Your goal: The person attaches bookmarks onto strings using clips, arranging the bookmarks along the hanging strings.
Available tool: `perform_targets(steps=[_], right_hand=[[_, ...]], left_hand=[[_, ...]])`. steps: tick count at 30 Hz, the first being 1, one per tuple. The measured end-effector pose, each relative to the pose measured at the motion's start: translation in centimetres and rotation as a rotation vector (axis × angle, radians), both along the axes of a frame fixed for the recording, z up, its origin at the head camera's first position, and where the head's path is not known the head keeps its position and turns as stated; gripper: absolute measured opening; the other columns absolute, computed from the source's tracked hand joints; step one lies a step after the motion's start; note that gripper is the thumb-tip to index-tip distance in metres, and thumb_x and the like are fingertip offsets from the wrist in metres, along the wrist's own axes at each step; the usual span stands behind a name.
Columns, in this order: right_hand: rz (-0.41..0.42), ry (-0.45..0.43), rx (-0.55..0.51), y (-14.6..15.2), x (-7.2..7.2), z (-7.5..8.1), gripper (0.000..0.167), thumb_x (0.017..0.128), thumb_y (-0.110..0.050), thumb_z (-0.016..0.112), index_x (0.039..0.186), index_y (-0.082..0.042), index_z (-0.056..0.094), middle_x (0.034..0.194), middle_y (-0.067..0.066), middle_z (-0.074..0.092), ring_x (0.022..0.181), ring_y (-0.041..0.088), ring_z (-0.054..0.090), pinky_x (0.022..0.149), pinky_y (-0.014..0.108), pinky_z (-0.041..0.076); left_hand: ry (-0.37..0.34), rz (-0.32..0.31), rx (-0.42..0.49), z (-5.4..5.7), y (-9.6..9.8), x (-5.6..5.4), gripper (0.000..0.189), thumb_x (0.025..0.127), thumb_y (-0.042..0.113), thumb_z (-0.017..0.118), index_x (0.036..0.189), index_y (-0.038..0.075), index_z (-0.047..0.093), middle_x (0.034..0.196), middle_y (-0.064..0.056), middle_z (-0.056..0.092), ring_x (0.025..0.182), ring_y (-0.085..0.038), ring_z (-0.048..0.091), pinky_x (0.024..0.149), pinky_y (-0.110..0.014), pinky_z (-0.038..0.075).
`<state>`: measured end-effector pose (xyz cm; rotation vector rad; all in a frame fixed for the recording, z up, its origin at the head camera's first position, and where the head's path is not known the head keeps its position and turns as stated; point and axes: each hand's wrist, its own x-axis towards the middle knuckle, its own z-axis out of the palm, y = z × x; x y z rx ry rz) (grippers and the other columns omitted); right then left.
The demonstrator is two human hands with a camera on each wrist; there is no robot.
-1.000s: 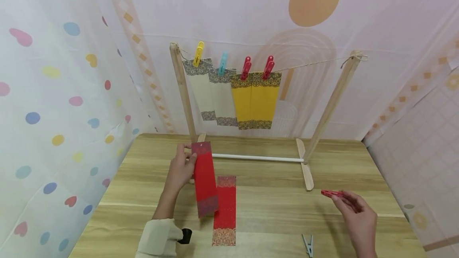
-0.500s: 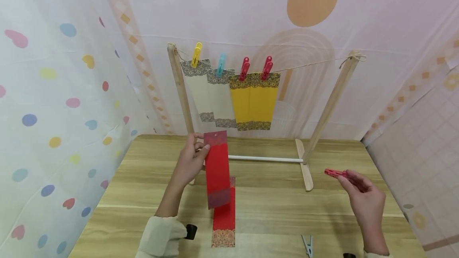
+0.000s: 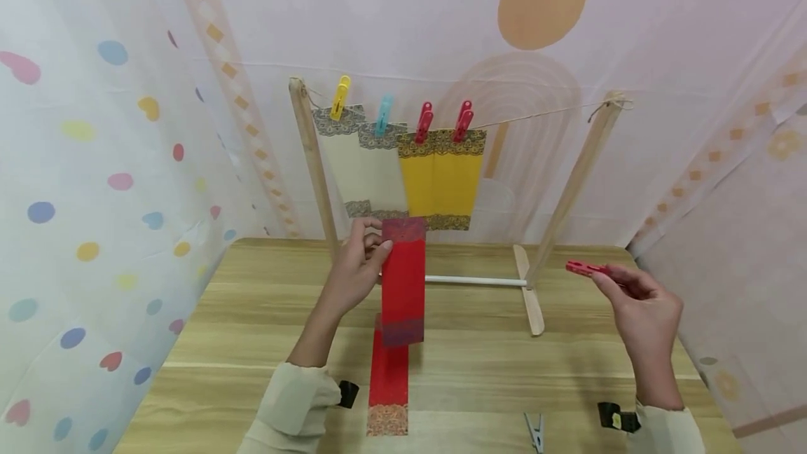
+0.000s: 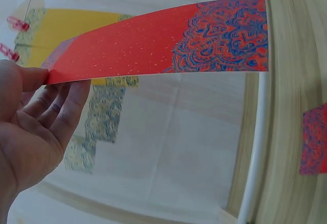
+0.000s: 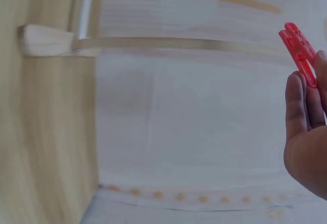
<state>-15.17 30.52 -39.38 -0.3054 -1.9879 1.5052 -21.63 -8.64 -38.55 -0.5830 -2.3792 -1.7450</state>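
Observation:
In my left hand [image 3: 358, 266] a red card strip [image 3: 403, 286] with patterned ends is pinched by its left edge near the top. It hangs upright above the table, in front of the rack. My right hand [image 3: 646, 310] pinches a red clothespin [image 3: 586, 268] at one end, off to the right of the rack. Below the held strip, a second red card strip [image 3: 389, 384] lies on the table, its upper part partly covered. Two yellow strips [image 3: 441, 181] hang from the string [image 3: 536, 115] under red clothespins [image 3: 463, 121], beside pale strips [image 3: 378, 174] under yellow and blue clothespins.
Wooden posts [image 3: 576, 181] hold the string, joined low down by a white rod [image 3: 476, 280]. A grey-blue clothespin [image 3: 534, 433] lies near the table's front edge. Patterned curtains [image 3: 126, 125] enclose the wooden table [image 3: 466, 384] at the back and sides.
My left hand has carried the red strip up and to the right, over the lying one. The right hand has risen with its red clothespin.

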Motion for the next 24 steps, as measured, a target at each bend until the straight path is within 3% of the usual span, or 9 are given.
perform_targets(steps=[6,10,14,19,24], right_hand=[[0.013,0.102,-0.027,-0.2,-0.8,1.7,0.018,0.083,0.000,0.082,0.099,0.009,0.077,0.080,-0.012,0.074,0.067,0.004,0.066,0.056,0.011,0.047],[0.056,0.189,-0.026,-0.3,-1.5,3.0,0.017,0.084,0.003,0.081,0.098,0.011,0.076,0.083,-0.007,0.076,0.071,0.004,0.069,0.062,0.011,0.051],[0.073,0.267,0.058,-0.4,-2.4,4.4,0.014,0.084,0.006,0.079,0.097,0.011,0.076,0.086,-0.006,0.076,0.075,0.003,0.070,0.069,0.013,0.053],[0.143,0.381,0.031,-0.4,-3.4,6.1,0.013,0.084,0.010,0.076,0.094,0.017,0.073,0.083,-0.006,0.076,0.069,0.004,0.069,0.064,0.011,0.052],[0.238,0.502,-0.065,-0.4,-4.5,7.9,0.013,0.082,0.013,0.077,0.092,0.020,0.072,0.081,0.002,0.076,0.055,0.005,0.062,0.047,0.010,0.041]], left_hand=[[0.070,-0.026,-0.044,1.1,1.1,-0.4,0.025,0.105,0.008,0.053,0.126,0.002,0.041,0.085,-0.014,0.062,0.067,-0.021,0.049,0.059,-0.028,0.041],[0.090,-0.035,-0.071,1.8,2.0,-0.7,0.024,0.106,0.012,0.054,0.125,0.002,0.042,0.096,-0.015,0.066,0.071,-0.022,0.054,0.062,-0.031,0.045],[0.109,-0.039,-0.090,2.5,2.9,-1.1,0.025,0.106,0.012,0.055,0.126,0.003,0.044,0.101,-0.014,0.068,0.076,-0.023,0.058,0.066,-0.033,0.049],[0.121,-0.065,-0.083,3.2,4.0,-1.6,0.025,0.106,0.012,0.054,0.126,0.003,0.042,0.086,-0.011,0.062,0.073,-0.022,0.054,0.064,-0.033,0.046],[0.149,-0.089,-0.048,3.5,4.6,-1.8,0.021,0.107,0.010,0.050,0.124,0.002,0.040,0.073,-0.010,0.052,0.064,-0.021,0.045,0.058,-0.031,0.040]])
